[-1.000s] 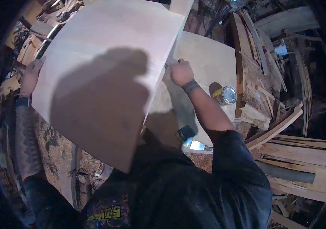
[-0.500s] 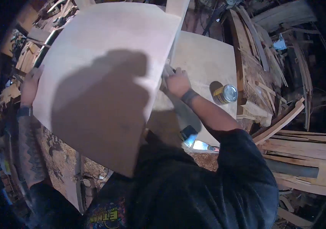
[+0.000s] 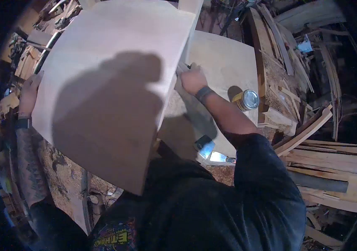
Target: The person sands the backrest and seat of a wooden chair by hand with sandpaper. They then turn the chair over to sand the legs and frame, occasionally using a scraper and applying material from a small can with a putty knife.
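A large pale wooden panel (image 3: 103, 37) with a curved outline stands in front of me, my shadow across it. My left hand (image 3: 29, 93) grips its left edge, fingers bent at the rim. At the panel's right edge, my right hand (image 3: 192, 79) is closed around a small greyish thing that I cannot make out, pressed close to the edge. Below that hand, a wide scraper blade (image 3: 205, 147) and a putty knife (image 3: 219, 157) lie on a second pale board (image 3: 224, 54). A yellow-labelled can (image 3: 245, 100) with a metal lid stands on this board.
Wood strips and offcuts (image 3: 287, 96) lie along the right with sawdust among them. A curved wooden piece (image 3: 306, 129) juts out near stacked boards (image 3: 333, 163) at lower right. More scrap wood (image 3: 28, 62) lies at the left, beyond the panel.
My right hand has slid a little farther up along the panel's right edge. My left hand keeps its place on the left edge. The whole view has shifted slightly.
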Action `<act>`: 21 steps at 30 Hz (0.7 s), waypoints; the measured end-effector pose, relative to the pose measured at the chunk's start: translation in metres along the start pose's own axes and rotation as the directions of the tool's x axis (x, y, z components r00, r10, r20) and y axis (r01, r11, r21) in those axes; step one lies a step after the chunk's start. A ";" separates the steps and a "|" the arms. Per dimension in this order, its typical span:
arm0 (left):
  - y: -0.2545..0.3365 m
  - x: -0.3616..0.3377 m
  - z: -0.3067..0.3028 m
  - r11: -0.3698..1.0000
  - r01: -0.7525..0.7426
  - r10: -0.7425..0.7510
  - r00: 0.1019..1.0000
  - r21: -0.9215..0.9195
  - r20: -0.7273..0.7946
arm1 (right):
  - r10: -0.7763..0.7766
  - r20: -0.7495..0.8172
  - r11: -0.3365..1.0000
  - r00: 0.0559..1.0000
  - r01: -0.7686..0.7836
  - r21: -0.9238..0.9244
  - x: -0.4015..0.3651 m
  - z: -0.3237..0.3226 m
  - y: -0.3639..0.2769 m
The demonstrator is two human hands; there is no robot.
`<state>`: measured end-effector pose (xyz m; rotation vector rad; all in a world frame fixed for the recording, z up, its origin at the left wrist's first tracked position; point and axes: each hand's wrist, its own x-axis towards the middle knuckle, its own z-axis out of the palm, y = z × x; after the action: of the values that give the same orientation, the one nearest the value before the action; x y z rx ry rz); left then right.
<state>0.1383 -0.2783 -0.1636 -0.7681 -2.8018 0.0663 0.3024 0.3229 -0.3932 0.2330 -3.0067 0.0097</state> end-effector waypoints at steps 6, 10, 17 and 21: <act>-0.024 -0.002 0.010 0.957 -0.132 0.150 0.987 0.259 -0.053 | -0.009 0.015 0.991 1.000 0.007 0.130 -0.014 -0.008 0.003; -0.006 0.001 0.002 0.996 -0.089 0.090 0.995 0.025 -0.036 | -0.083 0.086 0.996 0.993 0.079 0.041 0.009 -0.003 0.026; -0.005 0.004 0.006 0.982 0.120 -0.117 0.993 -0.143 0.033 | -0.166 0.184 0.985 0.969 0.173 -0.023 0.025 -0.001 0.048; 0.013 0.004 -0.005 0.971 0.179 -0.175 0.984 -0.157 0.037 | -0.260 -0.036 0.957 0.965 0.262 0.122 0.008 0.003 0.054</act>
<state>0.1431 -0.2651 -0.1590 -0.5494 -2.9109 -0.1837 0.2863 0.3746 -0.3954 0.6371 -2.9326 0.1756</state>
